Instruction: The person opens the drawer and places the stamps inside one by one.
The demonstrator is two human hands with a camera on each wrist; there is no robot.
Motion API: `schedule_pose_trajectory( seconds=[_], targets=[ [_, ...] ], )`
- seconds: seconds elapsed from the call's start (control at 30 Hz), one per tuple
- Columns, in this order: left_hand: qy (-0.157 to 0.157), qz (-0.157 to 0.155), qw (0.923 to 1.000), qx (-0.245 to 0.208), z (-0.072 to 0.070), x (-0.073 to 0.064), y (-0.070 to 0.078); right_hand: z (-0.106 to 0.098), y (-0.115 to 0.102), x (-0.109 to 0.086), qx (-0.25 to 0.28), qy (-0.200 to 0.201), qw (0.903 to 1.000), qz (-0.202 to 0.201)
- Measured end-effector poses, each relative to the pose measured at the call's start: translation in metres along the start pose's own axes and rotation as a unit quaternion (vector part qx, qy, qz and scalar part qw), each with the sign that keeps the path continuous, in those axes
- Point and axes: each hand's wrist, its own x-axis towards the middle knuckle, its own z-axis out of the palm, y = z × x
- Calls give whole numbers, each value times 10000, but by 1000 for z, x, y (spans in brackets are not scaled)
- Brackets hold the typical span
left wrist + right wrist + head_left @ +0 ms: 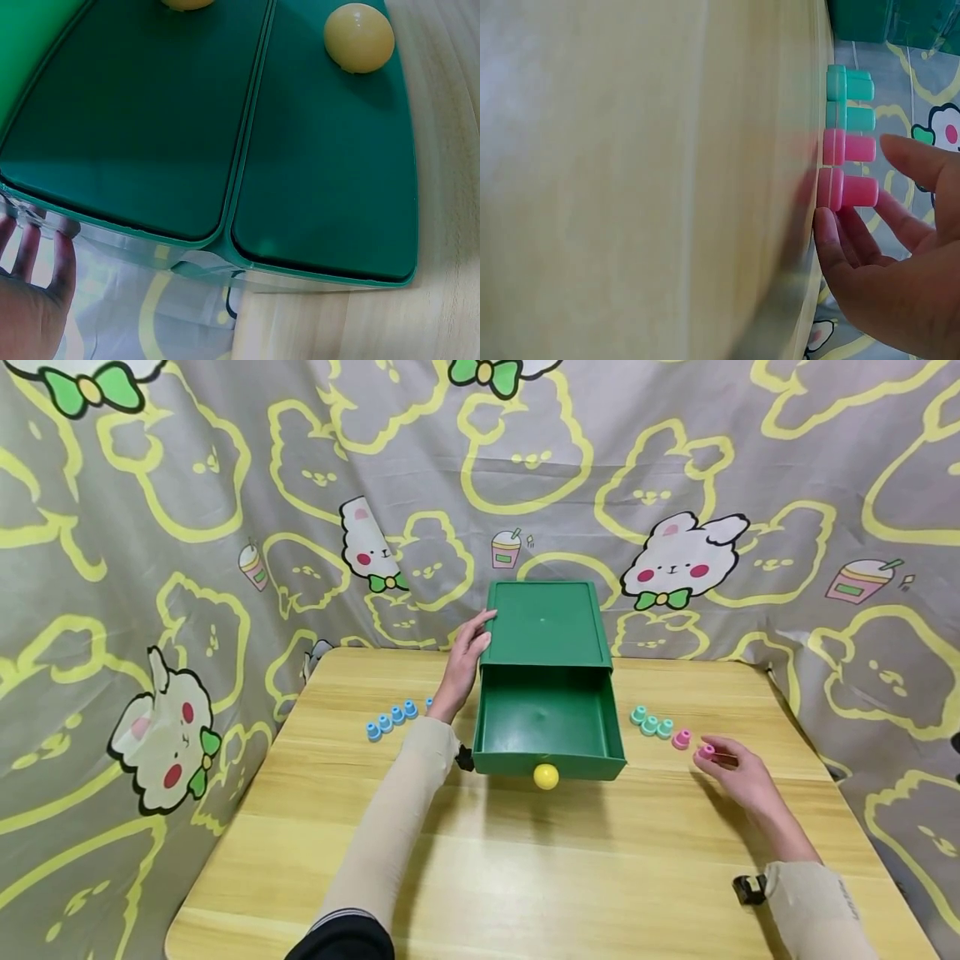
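Note:
A green drawer box (551,622) stands on the table, with its top drawer (543,722) pulled out and a yellow knob (546,777) on the front. My left hand (467,662) rests against the box's left side, fingers fairly straight; the left wrist view shows those fingers (28,251) at the box's edge. On the right, my right hand (742,781) is at the nearest pink stepped peg (705,751). In the right wrist view, fingertips touch the base of this pink peg (847,189), while one finger (911,156) stands apart above it.
Another pink peg (681,740) and several teal pegs (650,725) continue that line toward the box. Several blue pegs (392,718) stand left of it, one partly behind my left arm. A patterned curtain (540,468) hangs behind the table (525,877).

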Motion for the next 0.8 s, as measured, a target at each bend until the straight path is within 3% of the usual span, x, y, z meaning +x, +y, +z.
schedule_pose_trajectory(
  seconds=[0.17, 0.37, 0.5, 0.6, 0.8],
  targets=[
    [-94, -69, 9999, -110, -1, 0, 6, 1, -1, 0, -125, -15, 9999, 67],
    [-222, -78, 9997, -101, -2, -10, 37, 3, -2, 1, -185, 122, 9997, 46],
    [-195, -66, 9997, -99, -1, -12, 43, 4, -3, 2, -296, 229, 9993, 67],
    [-217, -63, 9997, -48, -1, -12, 42, 4, -4, 2, -401, 297, 9987, 128],
    [-177, -103, 9998, -64, -1, -3, 14, 4, -6, 3, -576, 398, 9974, 171]
  ],
)
